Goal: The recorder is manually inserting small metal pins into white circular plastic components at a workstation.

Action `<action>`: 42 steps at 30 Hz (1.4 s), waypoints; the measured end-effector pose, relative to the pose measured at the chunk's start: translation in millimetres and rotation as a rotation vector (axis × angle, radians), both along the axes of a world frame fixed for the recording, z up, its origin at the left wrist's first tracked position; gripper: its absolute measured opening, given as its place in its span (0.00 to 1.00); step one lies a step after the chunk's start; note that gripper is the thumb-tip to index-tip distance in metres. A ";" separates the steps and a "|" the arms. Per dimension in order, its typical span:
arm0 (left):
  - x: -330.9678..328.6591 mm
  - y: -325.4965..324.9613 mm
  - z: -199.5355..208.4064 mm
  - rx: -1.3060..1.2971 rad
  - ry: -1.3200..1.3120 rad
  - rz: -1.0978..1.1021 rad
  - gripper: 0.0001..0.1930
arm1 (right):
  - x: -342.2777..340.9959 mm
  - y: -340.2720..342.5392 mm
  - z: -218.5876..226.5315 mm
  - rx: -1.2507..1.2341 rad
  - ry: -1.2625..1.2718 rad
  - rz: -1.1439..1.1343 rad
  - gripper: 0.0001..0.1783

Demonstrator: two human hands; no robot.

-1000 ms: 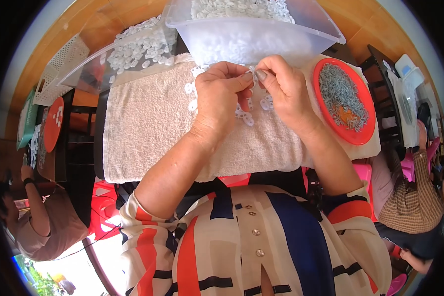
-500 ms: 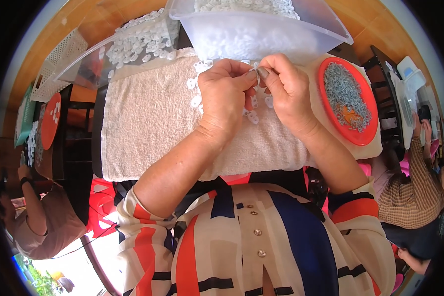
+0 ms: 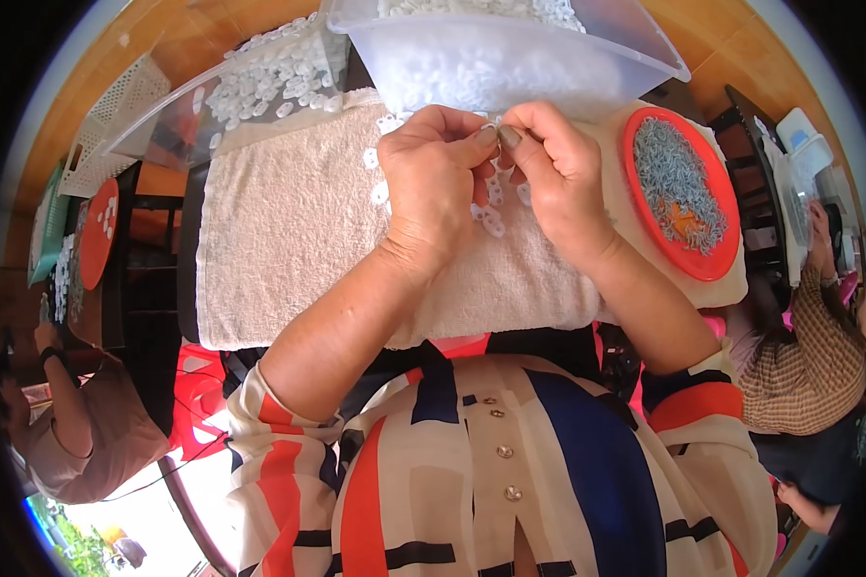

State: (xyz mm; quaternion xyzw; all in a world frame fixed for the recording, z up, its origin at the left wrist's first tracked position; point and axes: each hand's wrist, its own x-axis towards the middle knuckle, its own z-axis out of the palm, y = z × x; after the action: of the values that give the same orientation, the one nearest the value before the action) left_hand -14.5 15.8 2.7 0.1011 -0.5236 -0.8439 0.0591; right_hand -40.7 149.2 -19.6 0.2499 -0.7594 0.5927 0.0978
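My left hand (image 3: 433, 183) and my right hand (image 3: 558, 178) meet fingertip to fingertip over a beige towel (image 3: 298, 231). Between the fingers of both hands is a small white plastic ring piece (image 3: 492, 135). A few more white ring pieces (image 3: 491, 216) lie on the towel just under my hands, partly hidden by them. Right of my right hand stands a red round lid (image 3: 683, 192) heaped with small grey metal parts.
A clear plastic tub (image 3: 510, 58) full of white pieces stands behind my hands, and a flat clear lid (image 3: 250, 87) with more white pieces lies to its left. Other people sit at the left (image 3: 77, 413) and right (image 3: 808, 356). White baskets (image 3: 115, 125) stand far left.
The view has shifted slightly; my hands stay together at the towel's far edge, fingers working the small white piece. Nothing was let go.
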 end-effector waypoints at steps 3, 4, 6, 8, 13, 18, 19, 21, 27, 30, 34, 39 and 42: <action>-0.4 -0.7 2.2 0.006 0.015 -0.033 0.02 | -2.6 3.6 8.9 -0.065 -0.085 0.030 0.06; -0.9 -0.8 3.1 0.018 0.013 -0.059 0.03 | -3.1 4.7 10.2 -0.065 -0.080 0.030 0.06; -2.5 0.1 1.1 0.042 0.017 -0.043 0.02 | -1.3 6.5 11.2 -0.030 -0.071 -0.004 0.07; -3.4 0.1 -0.2 0.068 0.021 -0.028 0.02 | -1.8 6.1 10.7 -0.015 -0.037 -0.013 0.07; -2.1 -0.6 1.7 0.053 0.006 -0.031 0.02 | -3.4 6.5 8.5 0.054 0.078 -0.024 0.07; -1.4 -1.8 0.6 0.015 0.015 -0.054 0.02 | -5.1 6.6 8.3 0.088 0.137 -0.036 0.06; -1.1 -1.8 0.7 -0.012 0.008 -0.070 0.02 | -5.4 7.0 7.7 0.089 0.135 -0.037 0.06; -0.2 -0.9 0.6 -0.033 0.010 -0.071 0.02 | -5.5 7.8 5.6 0.114 0.174 -0.058 0.05; 0.3 -0.5 0.6 -0.091 0.014 -0.059 0.03 | -4.8 3.5 1.9 0.045 0.140 -0.022 0.03; -4.1 -3.6 -1.6 -0.093 0.041 -0.059 0.03 | -2.5 5.9 6.4 0.018 0.046 0.010 0.03; -12.1 -11.9 2.2 -0.027 0.223 0.129 0.02 | -14.6 15.3 14.2 -0.068 -0.020 0.007 0.04; -20.9 -34.7 3.2 0.012 0.199 0.258 0.02 | -8.4 42.7 22.6 0.524 0.407 -0.081 0.07; -18.7 -31.7 5.2 0.024 0.188 0.235 0.02 | 1.5 43.8 25.0 0.806 0.572 -0.025 0.07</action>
State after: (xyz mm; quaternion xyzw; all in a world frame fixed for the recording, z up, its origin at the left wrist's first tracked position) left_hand -33.2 -16.0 7.9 0.0828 -0.4900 -0.8432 0.2049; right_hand -39.2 193.0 5.4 0.4113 -0.8739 0.1584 0.2050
